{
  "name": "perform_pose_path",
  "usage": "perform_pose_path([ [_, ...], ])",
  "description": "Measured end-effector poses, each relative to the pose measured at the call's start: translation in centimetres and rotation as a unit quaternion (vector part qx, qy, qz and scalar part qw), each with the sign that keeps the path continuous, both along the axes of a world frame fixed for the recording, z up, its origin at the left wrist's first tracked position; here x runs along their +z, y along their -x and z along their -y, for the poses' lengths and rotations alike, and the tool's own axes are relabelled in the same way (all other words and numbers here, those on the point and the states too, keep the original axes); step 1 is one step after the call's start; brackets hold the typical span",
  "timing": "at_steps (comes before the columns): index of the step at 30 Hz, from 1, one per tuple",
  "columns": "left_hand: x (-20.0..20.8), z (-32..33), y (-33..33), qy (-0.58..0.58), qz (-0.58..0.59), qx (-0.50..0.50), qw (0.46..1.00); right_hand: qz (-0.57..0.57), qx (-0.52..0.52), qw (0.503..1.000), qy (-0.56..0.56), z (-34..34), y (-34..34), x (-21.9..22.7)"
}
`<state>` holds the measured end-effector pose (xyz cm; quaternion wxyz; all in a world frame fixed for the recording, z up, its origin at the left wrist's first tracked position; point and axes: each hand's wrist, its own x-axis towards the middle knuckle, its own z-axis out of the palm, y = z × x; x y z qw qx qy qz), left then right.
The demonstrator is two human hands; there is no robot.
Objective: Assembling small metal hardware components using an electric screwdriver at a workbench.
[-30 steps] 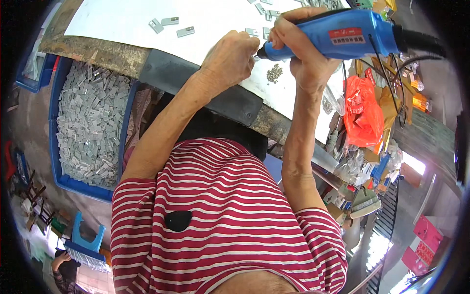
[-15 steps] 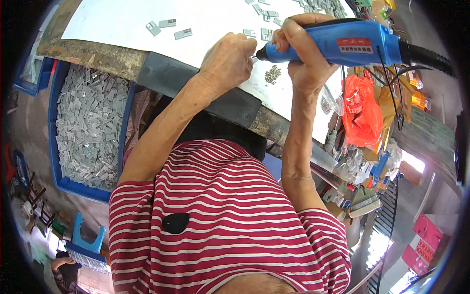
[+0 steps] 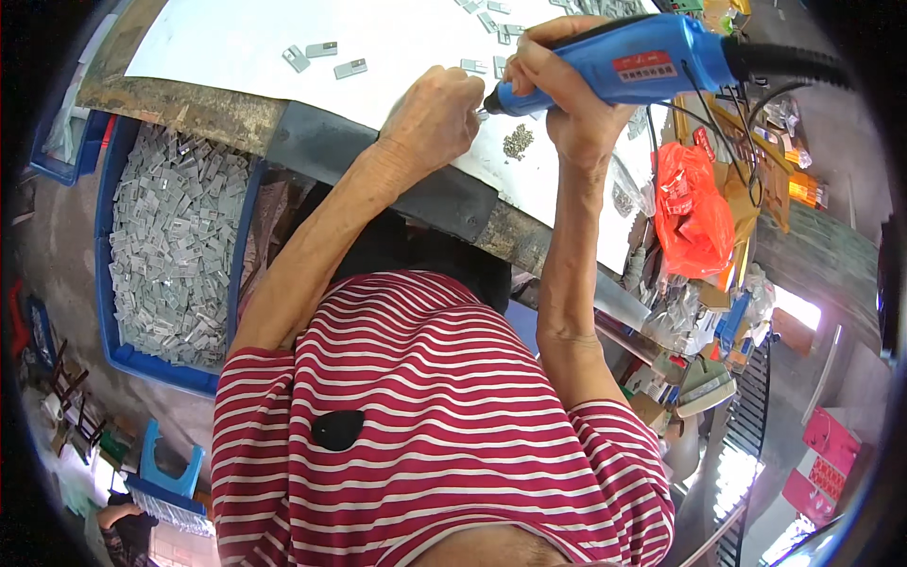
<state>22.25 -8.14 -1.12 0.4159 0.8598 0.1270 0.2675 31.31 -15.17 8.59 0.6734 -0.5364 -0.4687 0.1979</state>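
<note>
My right hand [image 3: 578, 102] is wrapped round a blue electric screwdriver [image 3: 619, 64] with a black cable at its rear. The tool lies nearly level, its dark tip pointing left at the fingertips of my left hand [image 3: 433, 115]. Those fingers are pinched together over the white table sheet [image 3: 227, 42], and what they hold is hidden. A small heap of brass-coloured screws [image 3: 518, 142] sits just below the tip. Several flat grey pieces [image 3: 350, 68] are scattered on the sheet, to the left of and beyond my hands.
A blue crate [image 3: 106, 312] full of similar grey pieces [image 3: 179, 246] stands left of me, below the table's worn edge [image 3: 179, 113]. At the right hang a red plastic bag [image 3: 693, 213] and loose cables. Farther off is a blue stool [image 3: 170, 463], with another person [image 3: 123, 529] nearby.
The screwdriver and my right hand have shifted left and slightly up. My left hand has moved a little left with its fingers still pinched. The whole view has shifted slightly too.
</note>
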Motion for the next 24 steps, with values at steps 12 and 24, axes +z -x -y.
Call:
perform_pose_path([
  [12, 0.2, 0.3, -0.1, -0.106, -0.007, 0.002, 0.994, 0.019, -0.026, 0.997, -0.063, 3.0, 0.5, -1.5],
  [24, 0.1, 0.2, -0.1, -0.14, 0.008, 0.004, 0.99, 0.018, -0.027, 0.996, -0.089, 4.1, 1.0, -0.9],
])
